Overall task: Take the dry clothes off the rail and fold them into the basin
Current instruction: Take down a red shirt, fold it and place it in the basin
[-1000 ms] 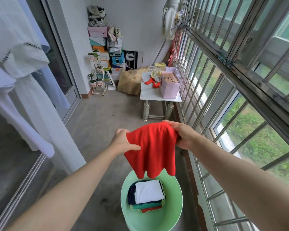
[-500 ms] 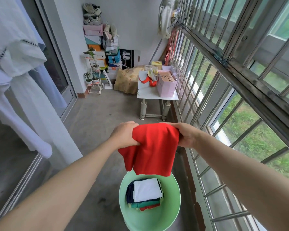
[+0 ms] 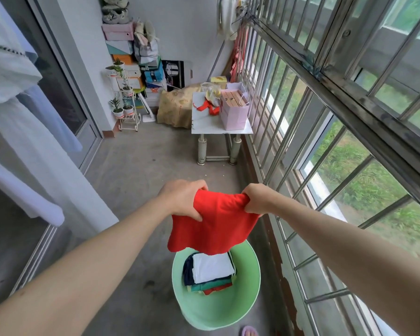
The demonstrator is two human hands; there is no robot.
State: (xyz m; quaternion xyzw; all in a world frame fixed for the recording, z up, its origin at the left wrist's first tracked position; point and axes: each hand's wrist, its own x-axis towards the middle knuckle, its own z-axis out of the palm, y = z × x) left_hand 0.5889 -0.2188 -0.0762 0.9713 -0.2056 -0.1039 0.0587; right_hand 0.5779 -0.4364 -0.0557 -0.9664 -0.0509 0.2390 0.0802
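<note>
Both hands are busy with one red garment (image 3: 216, 226), held up in the air just above the green basin (image 3: 251, 284). The left hand (image 3: 182, 200) grips its upper left edge, thumb pressed across the front of the cloth. The right hand (image 3: 260, 198) has the upper right corner bunched tight inside curled fingers. The cloth hangs slack between them, and its lower hem covers the far rim of the basin.

The basin sits on the concrete floor beside the barred window (image 3: 301, 132). Inside it lies one folded stack (image 3: 212, 266), and I count four colours: white on top, then navy, teal green and red at the bottom.

To the left hang white clothes (image 3: 22, 122); how many pieces, I cannot tell. Further back stands one small table (image 3: 201, 122) carrying one pink paper bag (image 3: 233, 113) and a red ribbon (image 3: 207, 108). Shoe boxes (image 3: 121, 40) are piled against the end wall; a blue one carries lettering too small to read, and a black carton (image 3: 174, 73) shows a picture of a steel pot. A wire stand (image 3: 129, 117) holds four small potted plants. The toe of one lilac slipper (image 3: 249, 332) shows at the bottom edge.
</note>
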